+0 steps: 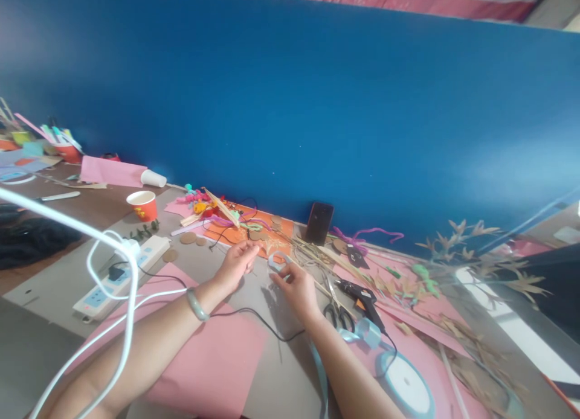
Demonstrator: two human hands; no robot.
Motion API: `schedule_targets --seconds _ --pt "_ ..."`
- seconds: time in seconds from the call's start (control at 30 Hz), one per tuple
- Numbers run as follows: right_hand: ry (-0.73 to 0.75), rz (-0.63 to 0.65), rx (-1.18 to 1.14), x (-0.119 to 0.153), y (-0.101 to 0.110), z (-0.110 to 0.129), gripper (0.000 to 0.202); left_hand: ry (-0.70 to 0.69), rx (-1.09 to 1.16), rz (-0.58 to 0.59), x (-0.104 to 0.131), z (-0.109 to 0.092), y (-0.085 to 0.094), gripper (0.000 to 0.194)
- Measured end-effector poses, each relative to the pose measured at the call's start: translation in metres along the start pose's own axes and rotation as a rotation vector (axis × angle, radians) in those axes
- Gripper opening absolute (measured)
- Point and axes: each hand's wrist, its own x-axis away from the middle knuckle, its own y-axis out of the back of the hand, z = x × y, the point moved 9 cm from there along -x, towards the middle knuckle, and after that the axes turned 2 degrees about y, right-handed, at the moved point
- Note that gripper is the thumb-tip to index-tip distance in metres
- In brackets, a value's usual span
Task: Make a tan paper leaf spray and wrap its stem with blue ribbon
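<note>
My left hand (238,265) wears a bangle (197,305) at the wrist. Its thumb and fingers are pinched together over the grey table (272,358); whatever they hold is too small to make out. Just to its right, my right hand (295,289) is closed on a pale blue ribbon (276,259), which curls up beyond the fingertips. The two hands are apart. By my right forearm lies a ribbon spool (405,384) with a white centre. Black-handled scissors (334,307) and a black glue gun (365,301) rest to the right of my right hand.
A white power strip (120,277) sits at left, with white cable (132,298) looping across the near view. Beyond are a paper cup (142,206), coloured craft pieces (203,207) and a phone (319,223) against the blue partition (290,105). Dried stems (457,244) spread at right.
</note>
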Motion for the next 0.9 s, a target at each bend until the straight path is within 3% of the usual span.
schedule_targets --seconds 0.1,0.2,0.5,0.6,0.73,0.9 --pt "-0.011 0.074 0.293 0.001 -0.010 -0.006 0.024 -0.086 -0.114 -0.123 0.004 -0.008 0.009 0.028" --pt "-0.029 0.180 0.493 0.004 -0.023 -0.011 0.027 -0.092 -0.214 -0.153 0.007 -0.006 0.012 0.037" --pt "-0.045 0.200 0.544 0.004 -0.027 -0.014 0.020 -0.075 -0.209 -0.130 0.004 0.003 0.010 0.023" --pt "-0.018 0.140 0.470 0.005 -0.021 -0.007 0.019 -0.036 -0.216 -0.123 0.005 0.005 0.009 0.025" --pt "0.083 0.027 0.155 0.010 -0.014 0.011 0.024 0.010 -0.202 -0.109 0.005 0.007 0.009 0.030" --pt "0.133 0.014 -0.061 0.018 -0.017 0.022 0.029 0.068 -0.021 -0.083 0.003 0.002 0.005 0.034"
